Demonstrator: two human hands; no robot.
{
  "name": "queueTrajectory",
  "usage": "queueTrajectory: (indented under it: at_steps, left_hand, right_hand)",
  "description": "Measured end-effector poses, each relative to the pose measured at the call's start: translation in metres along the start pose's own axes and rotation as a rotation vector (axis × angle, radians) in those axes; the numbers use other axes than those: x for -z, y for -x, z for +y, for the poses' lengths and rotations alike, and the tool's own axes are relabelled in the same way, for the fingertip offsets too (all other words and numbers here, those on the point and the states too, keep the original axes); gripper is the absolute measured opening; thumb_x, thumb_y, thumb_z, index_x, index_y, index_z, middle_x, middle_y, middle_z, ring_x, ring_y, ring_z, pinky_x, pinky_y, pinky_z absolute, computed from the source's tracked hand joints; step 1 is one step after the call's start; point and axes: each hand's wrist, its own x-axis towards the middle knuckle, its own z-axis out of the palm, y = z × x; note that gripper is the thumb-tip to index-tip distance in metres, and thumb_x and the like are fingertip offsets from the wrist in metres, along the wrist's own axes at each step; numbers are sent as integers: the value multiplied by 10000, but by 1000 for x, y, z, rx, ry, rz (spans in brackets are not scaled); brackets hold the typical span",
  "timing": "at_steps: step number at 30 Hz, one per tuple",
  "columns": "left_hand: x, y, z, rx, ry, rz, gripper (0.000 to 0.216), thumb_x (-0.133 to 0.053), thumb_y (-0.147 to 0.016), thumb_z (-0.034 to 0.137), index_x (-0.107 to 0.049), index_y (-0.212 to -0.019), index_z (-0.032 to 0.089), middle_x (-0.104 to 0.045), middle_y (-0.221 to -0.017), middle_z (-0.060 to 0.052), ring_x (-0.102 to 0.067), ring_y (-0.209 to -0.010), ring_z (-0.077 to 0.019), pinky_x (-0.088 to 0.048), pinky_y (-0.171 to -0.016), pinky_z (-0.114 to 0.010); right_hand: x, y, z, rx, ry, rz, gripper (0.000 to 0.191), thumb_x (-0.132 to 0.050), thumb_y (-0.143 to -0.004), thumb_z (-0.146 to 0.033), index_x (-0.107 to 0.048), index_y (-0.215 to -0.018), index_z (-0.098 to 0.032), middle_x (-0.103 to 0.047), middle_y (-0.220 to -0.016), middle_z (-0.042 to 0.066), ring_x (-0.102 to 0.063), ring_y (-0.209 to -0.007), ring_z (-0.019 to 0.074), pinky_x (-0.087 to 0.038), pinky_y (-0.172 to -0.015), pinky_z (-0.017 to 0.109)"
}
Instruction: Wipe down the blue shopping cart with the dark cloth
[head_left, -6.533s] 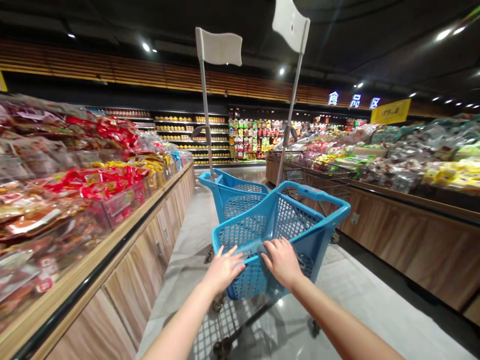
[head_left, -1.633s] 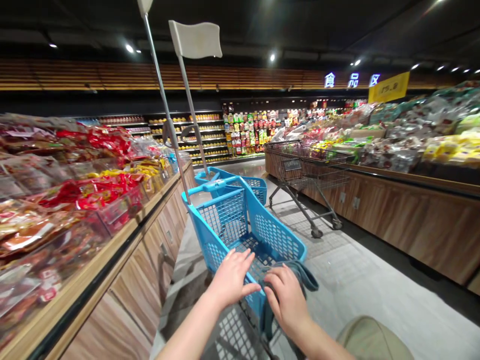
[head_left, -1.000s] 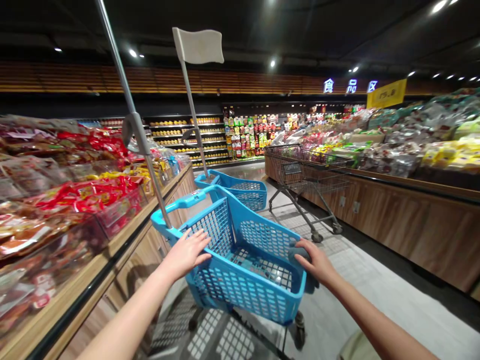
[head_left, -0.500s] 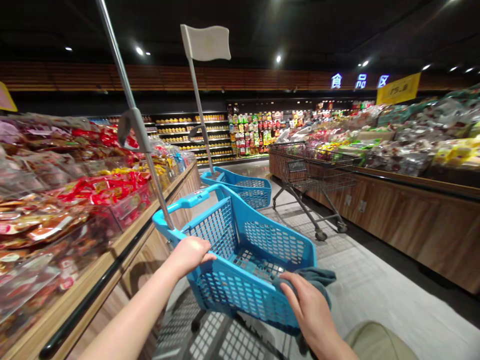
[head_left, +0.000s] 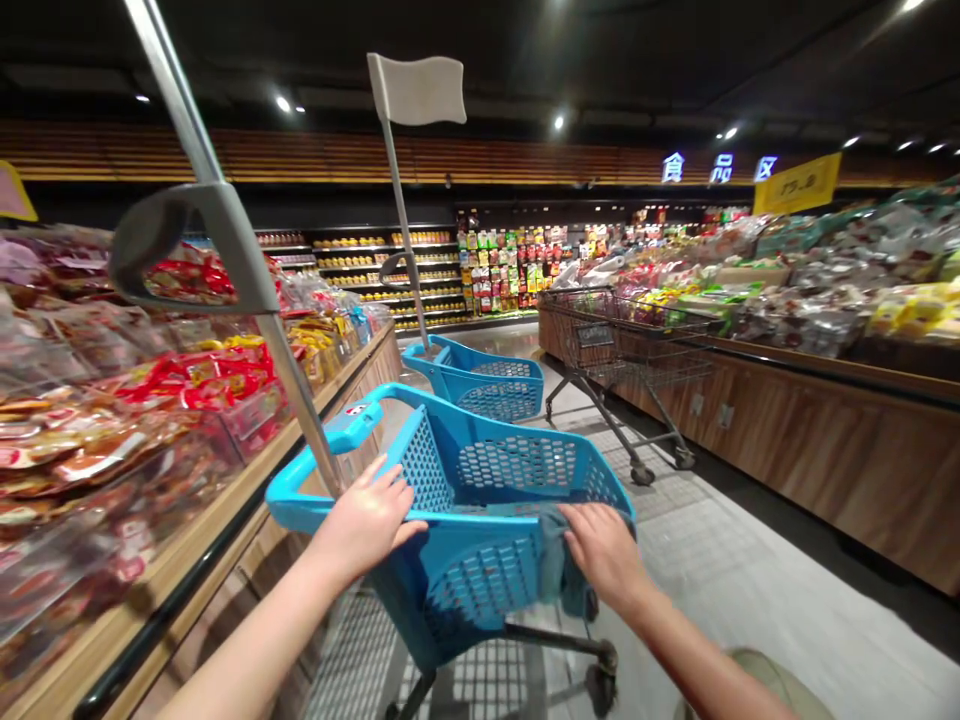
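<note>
A blue plastic shopping cart (head_left: 397, 575) stands close before me, turned sideways and tilted toward me. My left hand (head_left: 367, 520) is closed over its near rim beside the foot of a metal pole (head_left: 296, 380). That pole rises at the handle end and carries a grey hooked grip (head_left: 251, 255). Over the same rim, farther right, hangs a dark teal cloth (head_left: 553, 565). My right hand (head_left: 604, 550) presses the cloth against the rim, its fingers curled over the edge. Part of the basket's inside is hidden by the near wall.
Behind stands a second blue cart (head_left: 480, 372) with a white flag (head_left: 421, 90) on its pole. A black wire trolley (head_left: 596, 335) is parked by the right-hand display counter (head_left: 825, 440). Packaged food fills the left counter (head_left: 161, 590). Stocked shelves line the back wall.
The near cart has tipped toward me and its pole has leaned left and closer. My right hand and the cloth have shifted slightly along the rim; the left hand stays on the rim.
</note>
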Motion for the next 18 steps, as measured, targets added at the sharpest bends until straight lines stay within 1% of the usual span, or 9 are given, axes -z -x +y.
queueTrajectory:
  at_steps: [2,4,6,8,9,12,14,16,18]
  left_hand:
    - [5,0,4,-15,4,-5,392,-473,-948,443,-675,-742,178,-709,-736,-59,-684,-883,-230,-340,-1114,-501]
    - [6,-4,13,-2,19,0,448,-420,-972,423,-658,-676,184,-690,-655,-44,-688,-787,-210,-346,-1112,-493]
    - [4,-9,20,15,46,19,478,-403,-975,425,-656,-648,186,-698,-642,-50,-695,-785,-218,-346,-1109,-500]
    - [1,-14,23,19,62,29,485,-405,-973,425,-658,-632,190,-709,-644,-51,-704,-808,-222,-340,-1113,-496]
    - [0,-16,23,20,61,32,482,-409,-971,422,-660,-629,192,-714,-650,-50,-708,-822,-223,-338,-1115,-494]
    - [-1,-18,20,18,50,37,460,-429,-964,413,-670,-639,192,-729,-678,-58,-711,-875,-236,-340,-1112,-496]
    - [1,-16,17,24,45,36,446,-441,-961,404,-675,-650,185,-736,-699,-71,-709,-899,-245,-339,-1111,-504]
    - [3,-13,15,27,39,25,430,-452,-959,395,-677,-659,184,-736,-704,-68,-707,-917,-246,-333,-1117,-508]
    - [5,-10,12,18,24,4,414,-459,-961,385,-676,-668,187,-731,-699,-54,-706,-928,-241,-323,-1125,-512]
  right_hand:
    - [-3,-6,20,-48,-12,19,249,-421,-964,-271,-621,-1096,-201,-683,-971,77,-603,-932,237,-407,-898,393]
    - [-6,-17,26,-163,-9,56,291,-359,-988,-281,-636,-955,-196,-682,-875,75,-608,-872,233,-399,-860,373]
    - [-9,-30,15,-286,26,91,365,-310,-1001,-280,-618,-822,-198,-671,-780,73,-608,-794,228,-388,-806,355]
    - [-11,-47,-10,-327,50,91,400,-296,-1006,-278,-590,-745,-204,-656,-714,64,-603,-732,215,-374,-768,339]
    - [-13,-55,-26,-306,43,73,394,-304,-1007,-278,-581,-736,-208,-652,-703,54,-600,-717,206,-368,-757,331]
    - [-18,-78,-79,-152,-20,-4,308,-371,-999,-305,-576,-786,-220,-650,-744,26,-601,-737,188,-363,-743,308]
    - [-22,-87,-102,-68,-27,-45,246,-432,-982,-354,-580,-837,-221,-645,-792,27,-599,-752,190,-367,-719,299]
    - [-23,-89,-107,-5,-6,-80,230,-471,-966,-395,-584,-874,-217,-635,-802,32,-593,-740,189,-369,-689,289]
    - [-22,-84,-94,46,18,-112,228,-477,-963,-398,-589,-889,-214,-629,-781,31,-588,-723,185,-373,-676,281]
